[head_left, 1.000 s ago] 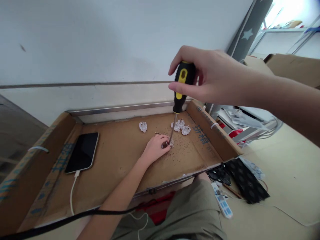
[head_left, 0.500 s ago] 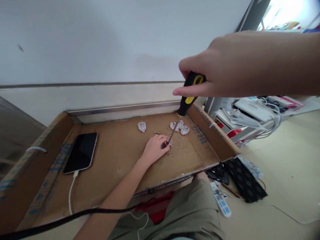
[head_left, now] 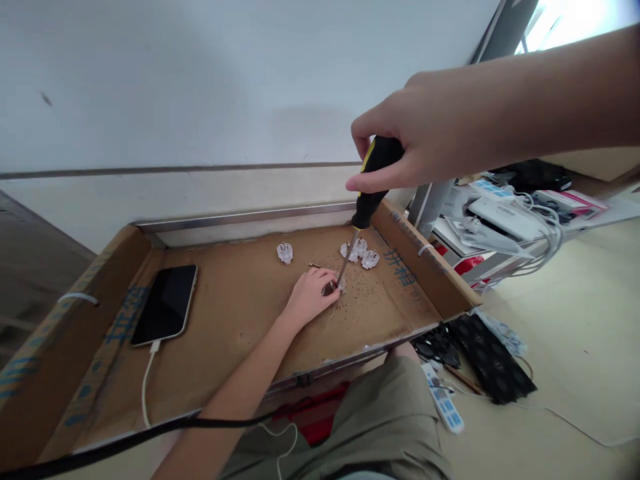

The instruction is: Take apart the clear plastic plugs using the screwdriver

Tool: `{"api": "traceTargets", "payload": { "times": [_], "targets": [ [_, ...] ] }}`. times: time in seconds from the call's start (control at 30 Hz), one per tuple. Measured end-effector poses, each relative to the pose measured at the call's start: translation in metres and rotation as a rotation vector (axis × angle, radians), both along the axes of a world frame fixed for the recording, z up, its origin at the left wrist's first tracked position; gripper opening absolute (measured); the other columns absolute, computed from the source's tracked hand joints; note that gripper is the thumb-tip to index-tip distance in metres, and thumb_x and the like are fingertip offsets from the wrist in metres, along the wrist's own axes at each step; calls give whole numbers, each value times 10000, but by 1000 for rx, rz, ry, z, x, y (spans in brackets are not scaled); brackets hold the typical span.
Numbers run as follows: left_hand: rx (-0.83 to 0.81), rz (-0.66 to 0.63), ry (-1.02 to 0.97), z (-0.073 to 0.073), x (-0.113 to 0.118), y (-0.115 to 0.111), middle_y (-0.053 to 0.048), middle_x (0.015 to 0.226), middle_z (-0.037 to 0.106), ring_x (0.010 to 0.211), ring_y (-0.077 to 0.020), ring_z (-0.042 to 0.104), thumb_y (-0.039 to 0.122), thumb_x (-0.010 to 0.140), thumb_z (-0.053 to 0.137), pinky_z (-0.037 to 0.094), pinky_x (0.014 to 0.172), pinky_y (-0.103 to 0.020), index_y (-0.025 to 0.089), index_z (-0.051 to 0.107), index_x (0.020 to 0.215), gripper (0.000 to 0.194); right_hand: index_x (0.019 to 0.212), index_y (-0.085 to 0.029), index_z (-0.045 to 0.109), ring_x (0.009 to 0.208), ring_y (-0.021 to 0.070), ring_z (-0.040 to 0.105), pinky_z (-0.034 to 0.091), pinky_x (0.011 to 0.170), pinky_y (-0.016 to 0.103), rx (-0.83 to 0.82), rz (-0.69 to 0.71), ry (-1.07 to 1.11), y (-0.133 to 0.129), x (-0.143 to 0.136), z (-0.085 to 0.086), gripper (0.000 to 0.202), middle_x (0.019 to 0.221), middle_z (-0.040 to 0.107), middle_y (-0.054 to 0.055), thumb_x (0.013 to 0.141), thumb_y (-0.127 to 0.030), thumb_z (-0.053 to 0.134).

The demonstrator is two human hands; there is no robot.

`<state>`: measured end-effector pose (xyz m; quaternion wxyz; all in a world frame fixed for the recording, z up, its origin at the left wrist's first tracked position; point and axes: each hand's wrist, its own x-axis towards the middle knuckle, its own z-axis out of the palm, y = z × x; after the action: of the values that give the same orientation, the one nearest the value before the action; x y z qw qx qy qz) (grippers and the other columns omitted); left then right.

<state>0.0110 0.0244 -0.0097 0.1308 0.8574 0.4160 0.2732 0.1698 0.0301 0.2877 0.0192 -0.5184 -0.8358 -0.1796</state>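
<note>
My right hand is wrapped round the black and yellow handle of a screwdriver. The shaft slants down to a small clear plastic part on the cardboard. My left hand lies low beside the tip, its fingers pinching that part, which they partly hide. Many tiny dark screws are scattered to the right of it. Behind them several clear plug parts with metal pins sit in a cluster, and another clear plug part stands apart to the left.
A phone with a white cable lies at the left of the cardboard tray, which has raised sides. A black cable crosses its front left corner. At the right are a shelf with devices and cables, and a power strip on the floor.
My right hand has turned the screwdriver handle, so its yellow patches show differently, and the forearm has tilted upward. My left hand stays at the clear part. The view has shifted slightly.
</note>
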Motion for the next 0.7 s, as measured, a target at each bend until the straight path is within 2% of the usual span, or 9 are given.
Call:
{"api": "traceTargets", "payload": {
  "times": [0.1,0.2,0.27,0.33,0.43,0.5,0.6,0.63,0.7],
  "targets": [
    [3,0,10,0,1,0,-30,1080,641,994,-212,530,323,831,570,419,872,-361,205,623,856,131,808,-255,643,295,40,273,187,404,262,-4,27,-50,-1,-1,3,490,408,459,-85,572,-684,635],
    [-12,8,14,0,2,0,-25,1072,644,1000,-215,527,328,837,569,416,869,-371,204,621,834,134,957,-279,594,299,40,349,217,376,255,-187,54,-5,-4,-7,7,496,444,498,-119,530,-446,784],
    [-30,6,3,-1,2,1,-24,1066,646,998,-214,526,328,834,574,417,876,-373,202,617,808,135,981,-270,575,288,38,355,198,369,249,-272,53,26,-5,-9,8,453,400,472,-131,585,-371,772],
    [-44,-2,-12,-1,3,1,-24,1061,646,996,-212,524,328,831,579,418,881,-372,201,613,786,139,897,-244,597,255,31,278,156,369,246,-189,45,26,-3,-10,6,347,324,388,-124,658,-473,700],
    [-64,2,-26,-2,2,2,-23,1056,646,987,-213,526,330,822,590,424,875,-374,200,606,760,145,779,-218,603,232,25,159,116,362,252,8,36,-9,-4,-13,4,422,275,281,-112,652,-620,625],
    [-77,6,-32,-2,2,3,-23,1060,645,984,-213,529,326,815,601,426,875,-374,199,602,754,142,854,-221,586,234,33,228,159,350,245,-56,-29,-51,-9,-18,7,434,304,343,-118,620,-574,681],
    [-85,6,-45,-3,2,3,-14,1067,646,985,-209,531,321,809,612,427,883,-373,200,597,744,138,1025,-249,531,308,64,414,276,370,226,-280,-122,-73,-18,-26,11,507,429,510,-121,604,-427,751],
    [-85,5,-47,-3,2,3,-13,1067,646,984,-209,532,320,809,614,429,882,-372,201,596,741,139,1013,-252,539,341,75,449,292,385,228,-288,-118,-71,-19,-28,12,481,446,521,-112,615,-429,743],
    [-85,8,-46,-2,2,3,-15,1068,645,981,-210,534,320,809,613,431,880,-373,202,599,741,136,877,-234,582,418,105,500,286,423,234,-177,-85,-41,-17,-28,10,409,400,448,-80,621,-530,701]
  ]
}}
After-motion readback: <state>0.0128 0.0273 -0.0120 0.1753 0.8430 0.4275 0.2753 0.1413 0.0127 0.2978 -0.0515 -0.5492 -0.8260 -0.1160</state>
